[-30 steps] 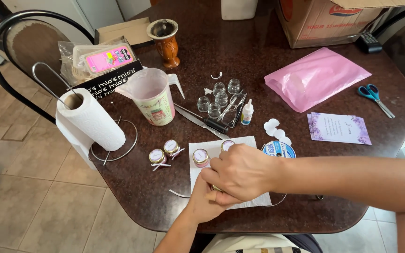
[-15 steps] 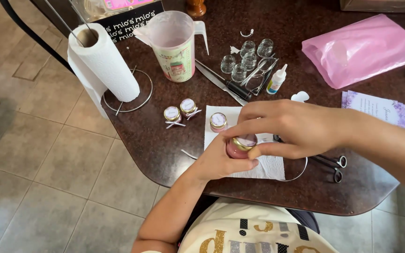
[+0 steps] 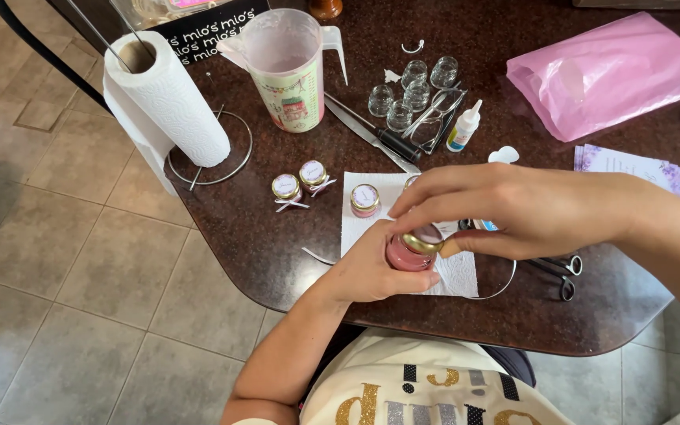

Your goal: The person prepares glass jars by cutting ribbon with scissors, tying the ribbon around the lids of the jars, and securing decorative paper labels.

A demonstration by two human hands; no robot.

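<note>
Gripping a small jar [image 3: 408, 256] of pink filling, my left hand [image 3: 371, 271] holds it over the paper towel [image 3: 458, 271] on the counter [image 3: 261, 228], while my right hand [image 3: 513, 208] pinches its gold lid [image 3: 423, 240]. Three finished jars [image 3: 312, 175] stand nearby, empty glass ones [image 3: 415, 90] farther back.

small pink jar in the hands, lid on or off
On: a gold lid sits atop the small pink jar, left hand gripping the jar, right hand fingers on the lid.

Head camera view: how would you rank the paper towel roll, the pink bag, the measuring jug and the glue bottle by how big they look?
1. Pink bag
2. Paper towel roll
3. Measuring jug, close to the roll, so that order is unsure
4. Glue bottle
</note>
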